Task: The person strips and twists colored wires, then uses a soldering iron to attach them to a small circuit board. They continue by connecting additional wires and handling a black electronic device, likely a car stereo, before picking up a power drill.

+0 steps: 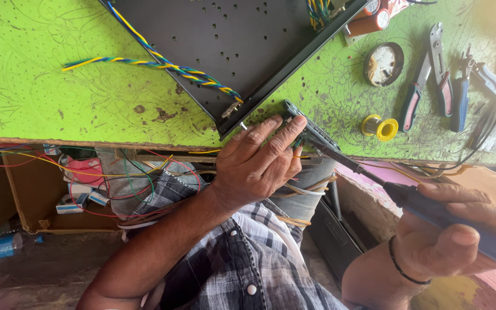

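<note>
A lime-green floral-patterned table (41,86) bears a black perforated panel (225,40) and a blue-yellow-green twisted cable (162,62).

One head-worn camera looks steeply down, close over the person's lap and the near edge of the green table (58,86).

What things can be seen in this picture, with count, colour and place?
Metal panel: one, black, top centre of the table.
Twisted wires: one bundle, blue, yellow and green, across the panel.
Solder spool: one, yellow, right of centre.
Round tin: one, dark, upper right.
Pliers: several, red and blue handles, upper right.
Table: one, green.
Soldering iron: one, blue.
Connector: one, dark.
Left hand: on the connector.
Right hand: grips the soldering iron.
</note>
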